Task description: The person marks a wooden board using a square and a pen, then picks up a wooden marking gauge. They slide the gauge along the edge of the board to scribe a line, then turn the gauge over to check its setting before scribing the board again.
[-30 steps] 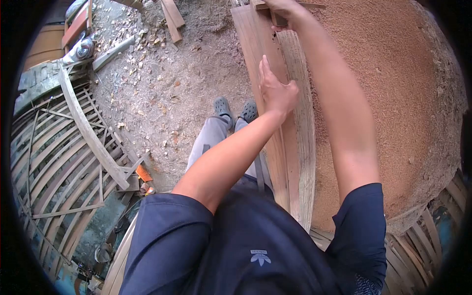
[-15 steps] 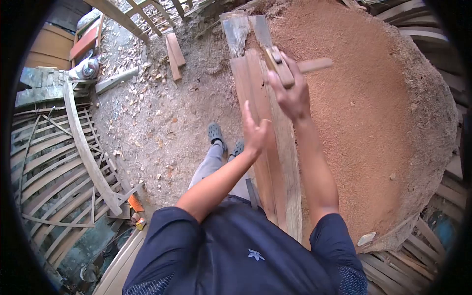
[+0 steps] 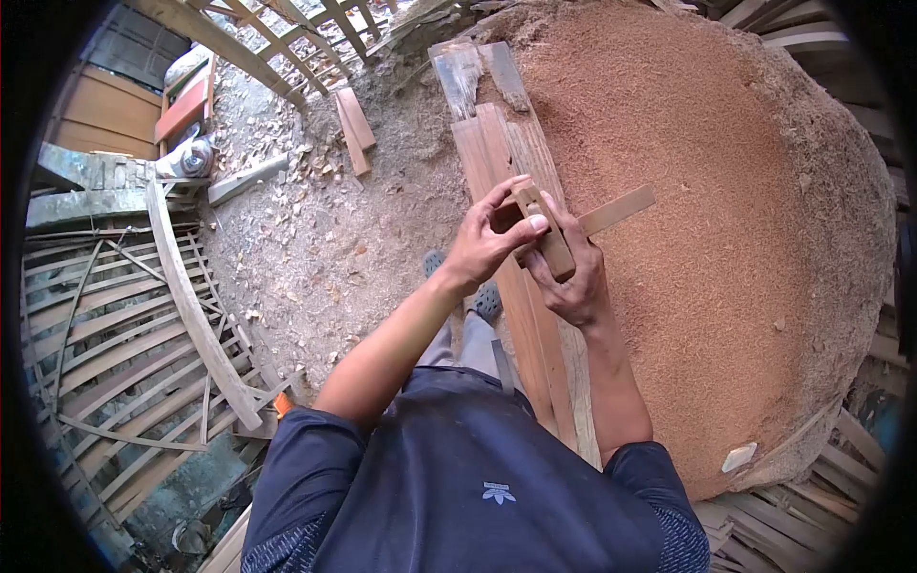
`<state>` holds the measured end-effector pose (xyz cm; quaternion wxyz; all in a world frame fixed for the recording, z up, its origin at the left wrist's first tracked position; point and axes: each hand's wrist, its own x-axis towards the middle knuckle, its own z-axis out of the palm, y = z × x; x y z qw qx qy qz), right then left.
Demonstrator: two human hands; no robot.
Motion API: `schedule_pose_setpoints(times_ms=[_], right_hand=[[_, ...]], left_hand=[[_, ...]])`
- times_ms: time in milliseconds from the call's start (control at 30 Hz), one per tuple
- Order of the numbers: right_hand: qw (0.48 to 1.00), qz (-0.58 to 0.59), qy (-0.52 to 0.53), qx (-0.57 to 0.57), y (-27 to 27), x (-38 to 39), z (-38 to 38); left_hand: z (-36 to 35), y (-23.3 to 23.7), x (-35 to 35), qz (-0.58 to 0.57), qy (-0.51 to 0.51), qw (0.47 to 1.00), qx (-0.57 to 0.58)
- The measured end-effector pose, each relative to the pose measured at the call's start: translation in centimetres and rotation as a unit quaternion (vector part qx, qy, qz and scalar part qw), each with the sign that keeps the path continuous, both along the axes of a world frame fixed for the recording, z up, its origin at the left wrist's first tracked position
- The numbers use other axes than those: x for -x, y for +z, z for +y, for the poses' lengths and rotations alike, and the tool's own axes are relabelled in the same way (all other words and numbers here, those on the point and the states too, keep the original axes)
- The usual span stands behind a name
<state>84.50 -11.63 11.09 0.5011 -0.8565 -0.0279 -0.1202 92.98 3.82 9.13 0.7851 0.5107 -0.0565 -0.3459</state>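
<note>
A small wooden hand plane (image 3: 554,252) is held up over the bench, tilted, in both hands. My right hand (image 3: 579,291) wraps round its near end and side. At its far end, my left hand (image 3: 474,246) grips with the thumb on top and the fingers at the edge. A flat wooden crossbar (image 3: 621,208) sticks out to the right of the plane. Below my hands runs a long reddish-brown board (image 3: 481,148), lying lengthwise beside a paler plank (image 3: 538,153). Part of both is hidden by my hands and arms.
A large heap of sawdust (image 3: 726,267) spreads to the right. Two short wood offcuts (image 3: 353,129) lie on the chip-strewn ground at left. A curved timber (image 3: 196,296) and thin slats (image 3: 124,353) stand further left. Slatted wood (image 3: 272,43) rises at the far edge.
The hand plane has come back toward my body from the far part of the board and is lifted. My left hand, earlier off the plane, now grips it too.
</note>
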Motion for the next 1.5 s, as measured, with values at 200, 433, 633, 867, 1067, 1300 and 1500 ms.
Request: schedule_pose_setpoints(times_ms=[200, 433, 633, 867, 1067, 1300, 1500], right_hand=[[0.998, 0.042, 0.010, -0.038, -0.4, 3.6, -0.5], [0.999, 0.015, -0.026, 0.021, 0.2, 6.9, 1.1], [0.998, -0.042, -0.036, 0.014, -0.2, 8.5, 2.0], [0.999, 0.003, -0.046, -0.028, -1.0, 9.1, 1.9], [0.993, 0.049, -0.015, -0.104, 0.1, 9.7, 1.5], [0.989, -0.056, -0.129, 0.041, -1.4, 11.2, 4.9], [0.948, 0.052, -0.179, -0.259, 1.0, 10.7, 5.4]], left_hand=[[0.4, 0.3, 3.1, 0.020, -0.046, 0.999, -0.012], [0.6, -0.8, 5.0, 0.066, -0.111, 0.992, -0.006], [1.2, 0.7, 6.6, -0.046, -0.114, 0.992, -0.041], [1.0, -1.4, 7.3, -0.061, -0.080, 0.993, -0.057], [1.9, -0.8, 8.1, 0.031, -0.086, 0.994, -0.054], [2.9, -0.1, 10.1, -0.032, -0.024, 0.999, -0.036], [3.1, 1.0, 10.9, -0.058, 0.039, 0.997, -0.037]])
